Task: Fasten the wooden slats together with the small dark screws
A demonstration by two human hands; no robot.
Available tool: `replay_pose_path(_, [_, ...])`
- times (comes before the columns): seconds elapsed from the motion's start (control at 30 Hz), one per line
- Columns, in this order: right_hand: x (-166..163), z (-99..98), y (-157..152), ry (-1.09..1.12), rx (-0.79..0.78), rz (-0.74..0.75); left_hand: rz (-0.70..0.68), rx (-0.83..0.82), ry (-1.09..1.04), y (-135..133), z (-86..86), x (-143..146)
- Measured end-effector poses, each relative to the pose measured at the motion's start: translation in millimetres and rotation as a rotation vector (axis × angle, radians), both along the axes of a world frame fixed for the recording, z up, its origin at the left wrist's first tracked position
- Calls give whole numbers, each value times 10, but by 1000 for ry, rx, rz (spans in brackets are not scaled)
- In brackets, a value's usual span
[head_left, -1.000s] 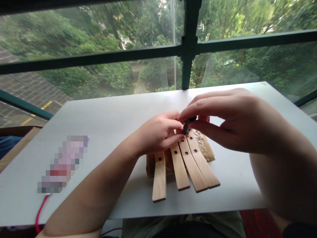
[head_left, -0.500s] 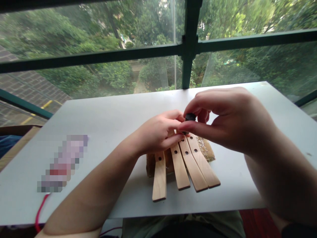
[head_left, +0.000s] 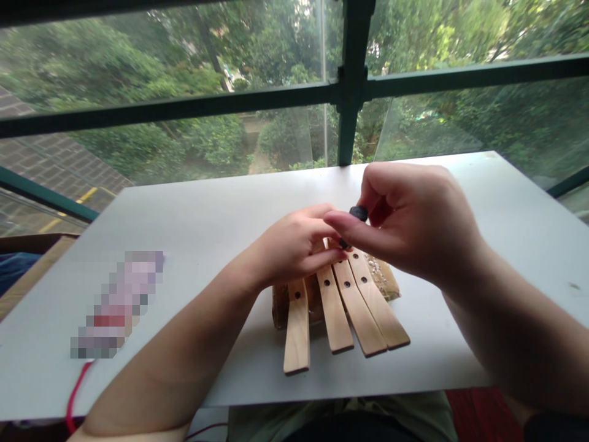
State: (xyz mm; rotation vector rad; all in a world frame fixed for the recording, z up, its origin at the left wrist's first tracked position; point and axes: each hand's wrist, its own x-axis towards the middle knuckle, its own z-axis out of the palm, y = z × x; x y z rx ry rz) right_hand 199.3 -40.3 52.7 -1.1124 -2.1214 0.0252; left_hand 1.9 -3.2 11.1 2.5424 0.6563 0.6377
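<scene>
Several flat wooden slats [head_left: 354, 310], each with a small hole, fan out toward me on the white table [head_left: 193, 227]. My left hand [head_left: 294, 245] is closed over their far ends and presses them together. My right hand [head_left: 414, 221] hovers just above, with thumb and fingers pinched on a small dark screw-like piece [head_left: 358, 213] that stands over the slat ends. Under the slats lies a small clear bag [head_left: 384, 276] of little parts.
A blurred-out object [head_left: 117, 304] with a red cord [head_left: 76, 390] lies at the table's left front. Behind the table runs a large window with a green frame [head_left: 352, 86]. A brown box edge [head_left: 27, 270] shows at far left.
My right hand has curled and turned at the wrist, rotating the dark piece between its fingertips. The left hand and the slats have stayed where they were.
</scene>
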Motion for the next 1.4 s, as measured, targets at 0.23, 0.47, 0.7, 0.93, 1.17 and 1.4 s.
replay_pose_path(0.23, [70,32,16,110,-60,264,-19,-74,-23,-8,8,-8])
replay_pose_path(0.47, [254,135,43,-56,-192,536,-48,10,-25,35,-50,-38])
replay_pose_path(0.7, [211,76,57,-60,-145,417,-56,-38,-5,18,-30,-41])
replay_pose_path(0.93, [178,35,75,-92,-73,301,-57,-39,-28,22,-44,-30])
replay_pose_path(1.17, [130,8,78,-84,-115,202,9,-14,-42,9,-30,-14])
replay_pose_path(1.4, [87,-11,69,-74,-112,187,31,-11,-84,-7,-32,10])
